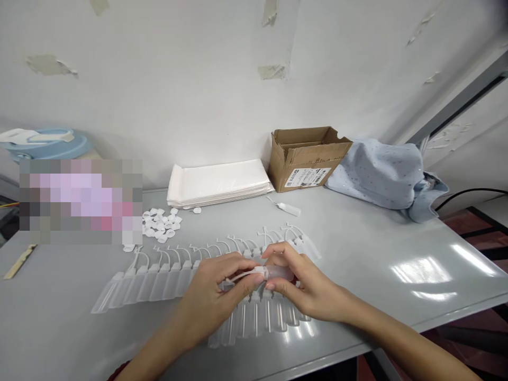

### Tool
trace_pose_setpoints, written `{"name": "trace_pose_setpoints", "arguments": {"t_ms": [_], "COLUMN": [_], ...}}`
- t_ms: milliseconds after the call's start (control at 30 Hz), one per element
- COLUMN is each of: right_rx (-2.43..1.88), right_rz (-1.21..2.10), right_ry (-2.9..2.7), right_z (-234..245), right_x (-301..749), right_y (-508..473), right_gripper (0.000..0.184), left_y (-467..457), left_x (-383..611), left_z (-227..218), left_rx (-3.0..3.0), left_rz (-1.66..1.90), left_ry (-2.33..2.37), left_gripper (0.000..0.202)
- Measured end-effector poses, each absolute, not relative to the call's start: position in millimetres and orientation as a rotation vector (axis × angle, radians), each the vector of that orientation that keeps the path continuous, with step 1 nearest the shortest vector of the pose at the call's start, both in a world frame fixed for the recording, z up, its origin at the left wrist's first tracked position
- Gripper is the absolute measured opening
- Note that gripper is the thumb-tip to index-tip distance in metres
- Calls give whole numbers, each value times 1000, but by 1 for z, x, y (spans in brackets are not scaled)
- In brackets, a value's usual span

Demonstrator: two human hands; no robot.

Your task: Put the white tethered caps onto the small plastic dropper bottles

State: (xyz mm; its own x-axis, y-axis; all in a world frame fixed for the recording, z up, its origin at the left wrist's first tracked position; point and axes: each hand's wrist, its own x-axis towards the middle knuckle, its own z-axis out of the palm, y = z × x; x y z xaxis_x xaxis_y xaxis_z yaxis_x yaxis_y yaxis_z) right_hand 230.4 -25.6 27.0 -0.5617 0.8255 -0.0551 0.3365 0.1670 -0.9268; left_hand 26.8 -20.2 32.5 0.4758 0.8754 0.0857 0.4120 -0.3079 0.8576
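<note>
My left hand (216,293) and my right hand (301,283) meet over the grey table (377,248), both pinched on one small clear plastic tube (273,273) with a white cap end. The left fingers grip the cap side, the right fingers the tube body. Beneath and around them lie rows of the same clear tubes with white looped caps (159,278), laid side by side. A second row (257,320) lies nearer me, partly hidden by my hands.
A pile of small white caps (161,225) lies at the left. A stack of white bags (218,182), an open cardboard box (305,156) and a light blue cloth bag (384,174) stand along the wall. One loose tube (288,208) lies near the box.
</note>
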Motion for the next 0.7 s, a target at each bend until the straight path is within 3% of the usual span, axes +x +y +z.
{"name": "trace_pose_setpoints", "arguments": {"t_ms": [100,233,333,500,700], "right_rx": [-1070,-1030,-1022,-1069,-971], "right_rz": [1348,1610,1651,1291,668], "right_ry": [-2020,-1821,-1752,-1963,-2055], "right_z": [26,26,25,20,5], "right_x": [231,231,231,230,230], "right_y": [-26,-23,-22,-22,-20], "right_gripper": [26,26,29,33,16], "left_y": [-21,-22,-21,-22,-20], "left_x": [27,28,28,29,27], "left_z": [28,18,18,27,30], "left_rx": [1986,2216,2232,1949,1594], "left_rz": [740,1056,1076,811,714], "left_ry": [1037,876,917,1090,1215], "left_gripper": [13,21,18,13,24]}}
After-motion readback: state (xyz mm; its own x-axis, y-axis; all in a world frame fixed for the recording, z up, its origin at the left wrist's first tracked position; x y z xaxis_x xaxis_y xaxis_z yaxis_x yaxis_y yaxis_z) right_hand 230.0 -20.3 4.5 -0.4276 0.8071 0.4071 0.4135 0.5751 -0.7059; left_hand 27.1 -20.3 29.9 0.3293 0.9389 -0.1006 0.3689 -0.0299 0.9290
